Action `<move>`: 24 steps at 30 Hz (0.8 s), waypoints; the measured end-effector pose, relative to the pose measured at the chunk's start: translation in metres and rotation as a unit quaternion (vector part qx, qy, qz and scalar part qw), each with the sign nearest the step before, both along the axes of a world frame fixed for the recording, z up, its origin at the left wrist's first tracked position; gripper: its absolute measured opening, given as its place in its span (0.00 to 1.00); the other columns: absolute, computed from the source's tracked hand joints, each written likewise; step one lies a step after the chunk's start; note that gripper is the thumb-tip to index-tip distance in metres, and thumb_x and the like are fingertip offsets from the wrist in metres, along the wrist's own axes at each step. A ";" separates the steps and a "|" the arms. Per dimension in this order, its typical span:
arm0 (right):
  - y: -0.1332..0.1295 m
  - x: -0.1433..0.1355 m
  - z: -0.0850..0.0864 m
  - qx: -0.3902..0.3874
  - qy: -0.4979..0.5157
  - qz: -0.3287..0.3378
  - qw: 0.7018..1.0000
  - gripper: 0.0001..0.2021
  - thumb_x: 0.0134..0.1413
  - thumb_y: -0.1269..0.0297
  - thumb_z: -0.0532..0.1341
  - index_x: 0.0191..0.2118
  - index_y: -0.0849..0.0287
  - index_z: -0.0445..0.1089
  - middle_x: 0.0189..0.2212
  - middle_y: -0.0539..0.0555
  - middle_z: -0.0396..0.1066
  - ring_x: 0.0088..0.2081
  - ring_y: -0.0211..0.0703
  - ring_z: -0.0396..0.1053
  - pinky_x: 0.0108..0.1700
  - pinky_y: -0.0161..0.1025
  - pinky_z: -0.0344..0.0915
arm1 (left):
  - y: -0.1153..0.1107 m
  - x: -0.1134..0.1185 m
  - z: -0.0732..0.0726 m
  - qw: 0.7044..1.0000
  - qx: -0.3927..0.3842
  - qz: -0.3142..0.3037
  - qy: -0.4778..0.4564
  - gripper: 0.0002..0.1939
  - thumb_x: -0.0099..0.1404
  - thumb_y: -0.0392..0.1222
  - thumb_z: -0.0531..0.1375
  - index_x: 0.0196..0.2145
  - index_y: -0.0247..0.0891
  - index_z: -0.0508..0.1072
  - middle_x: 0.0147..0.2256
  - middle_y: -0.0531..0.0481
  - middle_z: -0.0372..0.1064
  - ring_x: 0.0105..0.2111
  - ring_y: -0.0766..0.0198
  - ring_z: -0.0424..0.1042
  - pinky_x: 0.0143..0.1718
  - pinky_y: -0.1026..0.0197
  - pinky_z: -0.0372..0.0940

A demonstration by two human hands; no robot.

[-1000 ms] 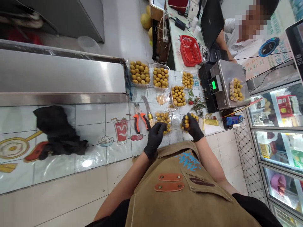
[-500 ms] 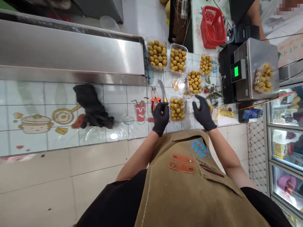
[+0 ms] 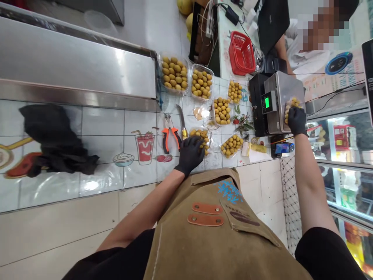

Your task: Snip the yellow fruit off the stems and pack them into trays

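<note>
1. The tiled counter [image 3: 102,130] ends in a straight front edge before the apron [image 3: 186,249]; broad printed tile separates the black cloth [image 3: 60,140] from one pair of pliers [image 3: 165,138] and one curved knife [image 3: 181,117].
2. Seven clear tubs [image 3: 213,83] hold yellow-brown fruits [image 3: 201,82]: six on the counter, one on the digital scale [image 3: 282,85].
3. Hands well apart: left hand [image 3: 190,153] over the tub beside the knife, right hand [image 3: 297,119] over the scale's tub; I cannot tell whether either grips.
</note>
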State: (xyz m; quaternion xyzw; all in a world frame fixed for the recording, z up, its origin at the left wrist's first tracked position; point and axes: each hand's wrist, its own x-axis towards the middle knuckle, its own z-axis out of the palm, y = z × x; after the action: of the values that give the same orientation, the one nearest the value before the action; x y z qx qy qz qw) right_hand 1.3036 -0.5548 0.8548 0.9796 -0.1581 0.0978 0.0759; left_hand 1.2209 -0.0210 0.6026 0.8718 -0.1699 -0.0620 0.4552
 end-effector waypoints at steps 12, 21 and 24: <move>0.005 0.012 0.015 0.079 -0.072 -0.074 0.991 0.20 0.68 0.45 0.60 0.29 0.52 0.61 0.29 0.55 0.70 0.38 0.50 0.70 0.53 0.53 0.74 | -0.001 0.000 -0.004 1.000 -0.013 0.010 -0.015 0.18 0.73 0.45 0.59 0.55 0.41 0.81 0.61 0.36 0.78 0.64 0.38 0.71 0.68 0.35 0.61; 0.017 0.036 0.062 0.126 -0.214 -0.126 0.960 0.28 0.75 0.37 0.51 0.26 0.48 0.62 0.25 0.58 0.70 0.36 0.55 0.74 0.47 0.55 0.75 | 0.001 0.001 -0.001 1.000 -0.023 0.008 -0.015 0.18 0.73 0.46 0.58 0.55 0.40 0.81 0.60 0.35 0.78 0.63 0.38 0.71 0.67 0.36 0.62; 0.053 0.030 0.061 0.212 -0.226 -0.081 0.947 0.34 0.78 0.34 0.39 0.33 0.49 0.69 0.26 0.58 0.68 0.31 0.53 0.73 0.35 0.51 0.72 | 0.001 0.000 -0.001 0.999 -0.036 0.021 -0.024 0.17 0.74 0.46 0.58 0.55 0.40 0.80 0.58 0.35 0.78 0.62 0.39 0.72 0.66 0.37 0.63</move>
State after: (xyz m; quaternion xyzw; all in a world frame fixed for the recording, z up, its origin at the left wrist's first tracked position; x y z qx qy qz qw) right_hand 1.3336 -0.5020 0.9160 0.9090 -0.2672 0.2749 -0.1634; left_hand 1.2211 -0.0195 0.6020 0.8593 -0.1644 -0.0248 0.4837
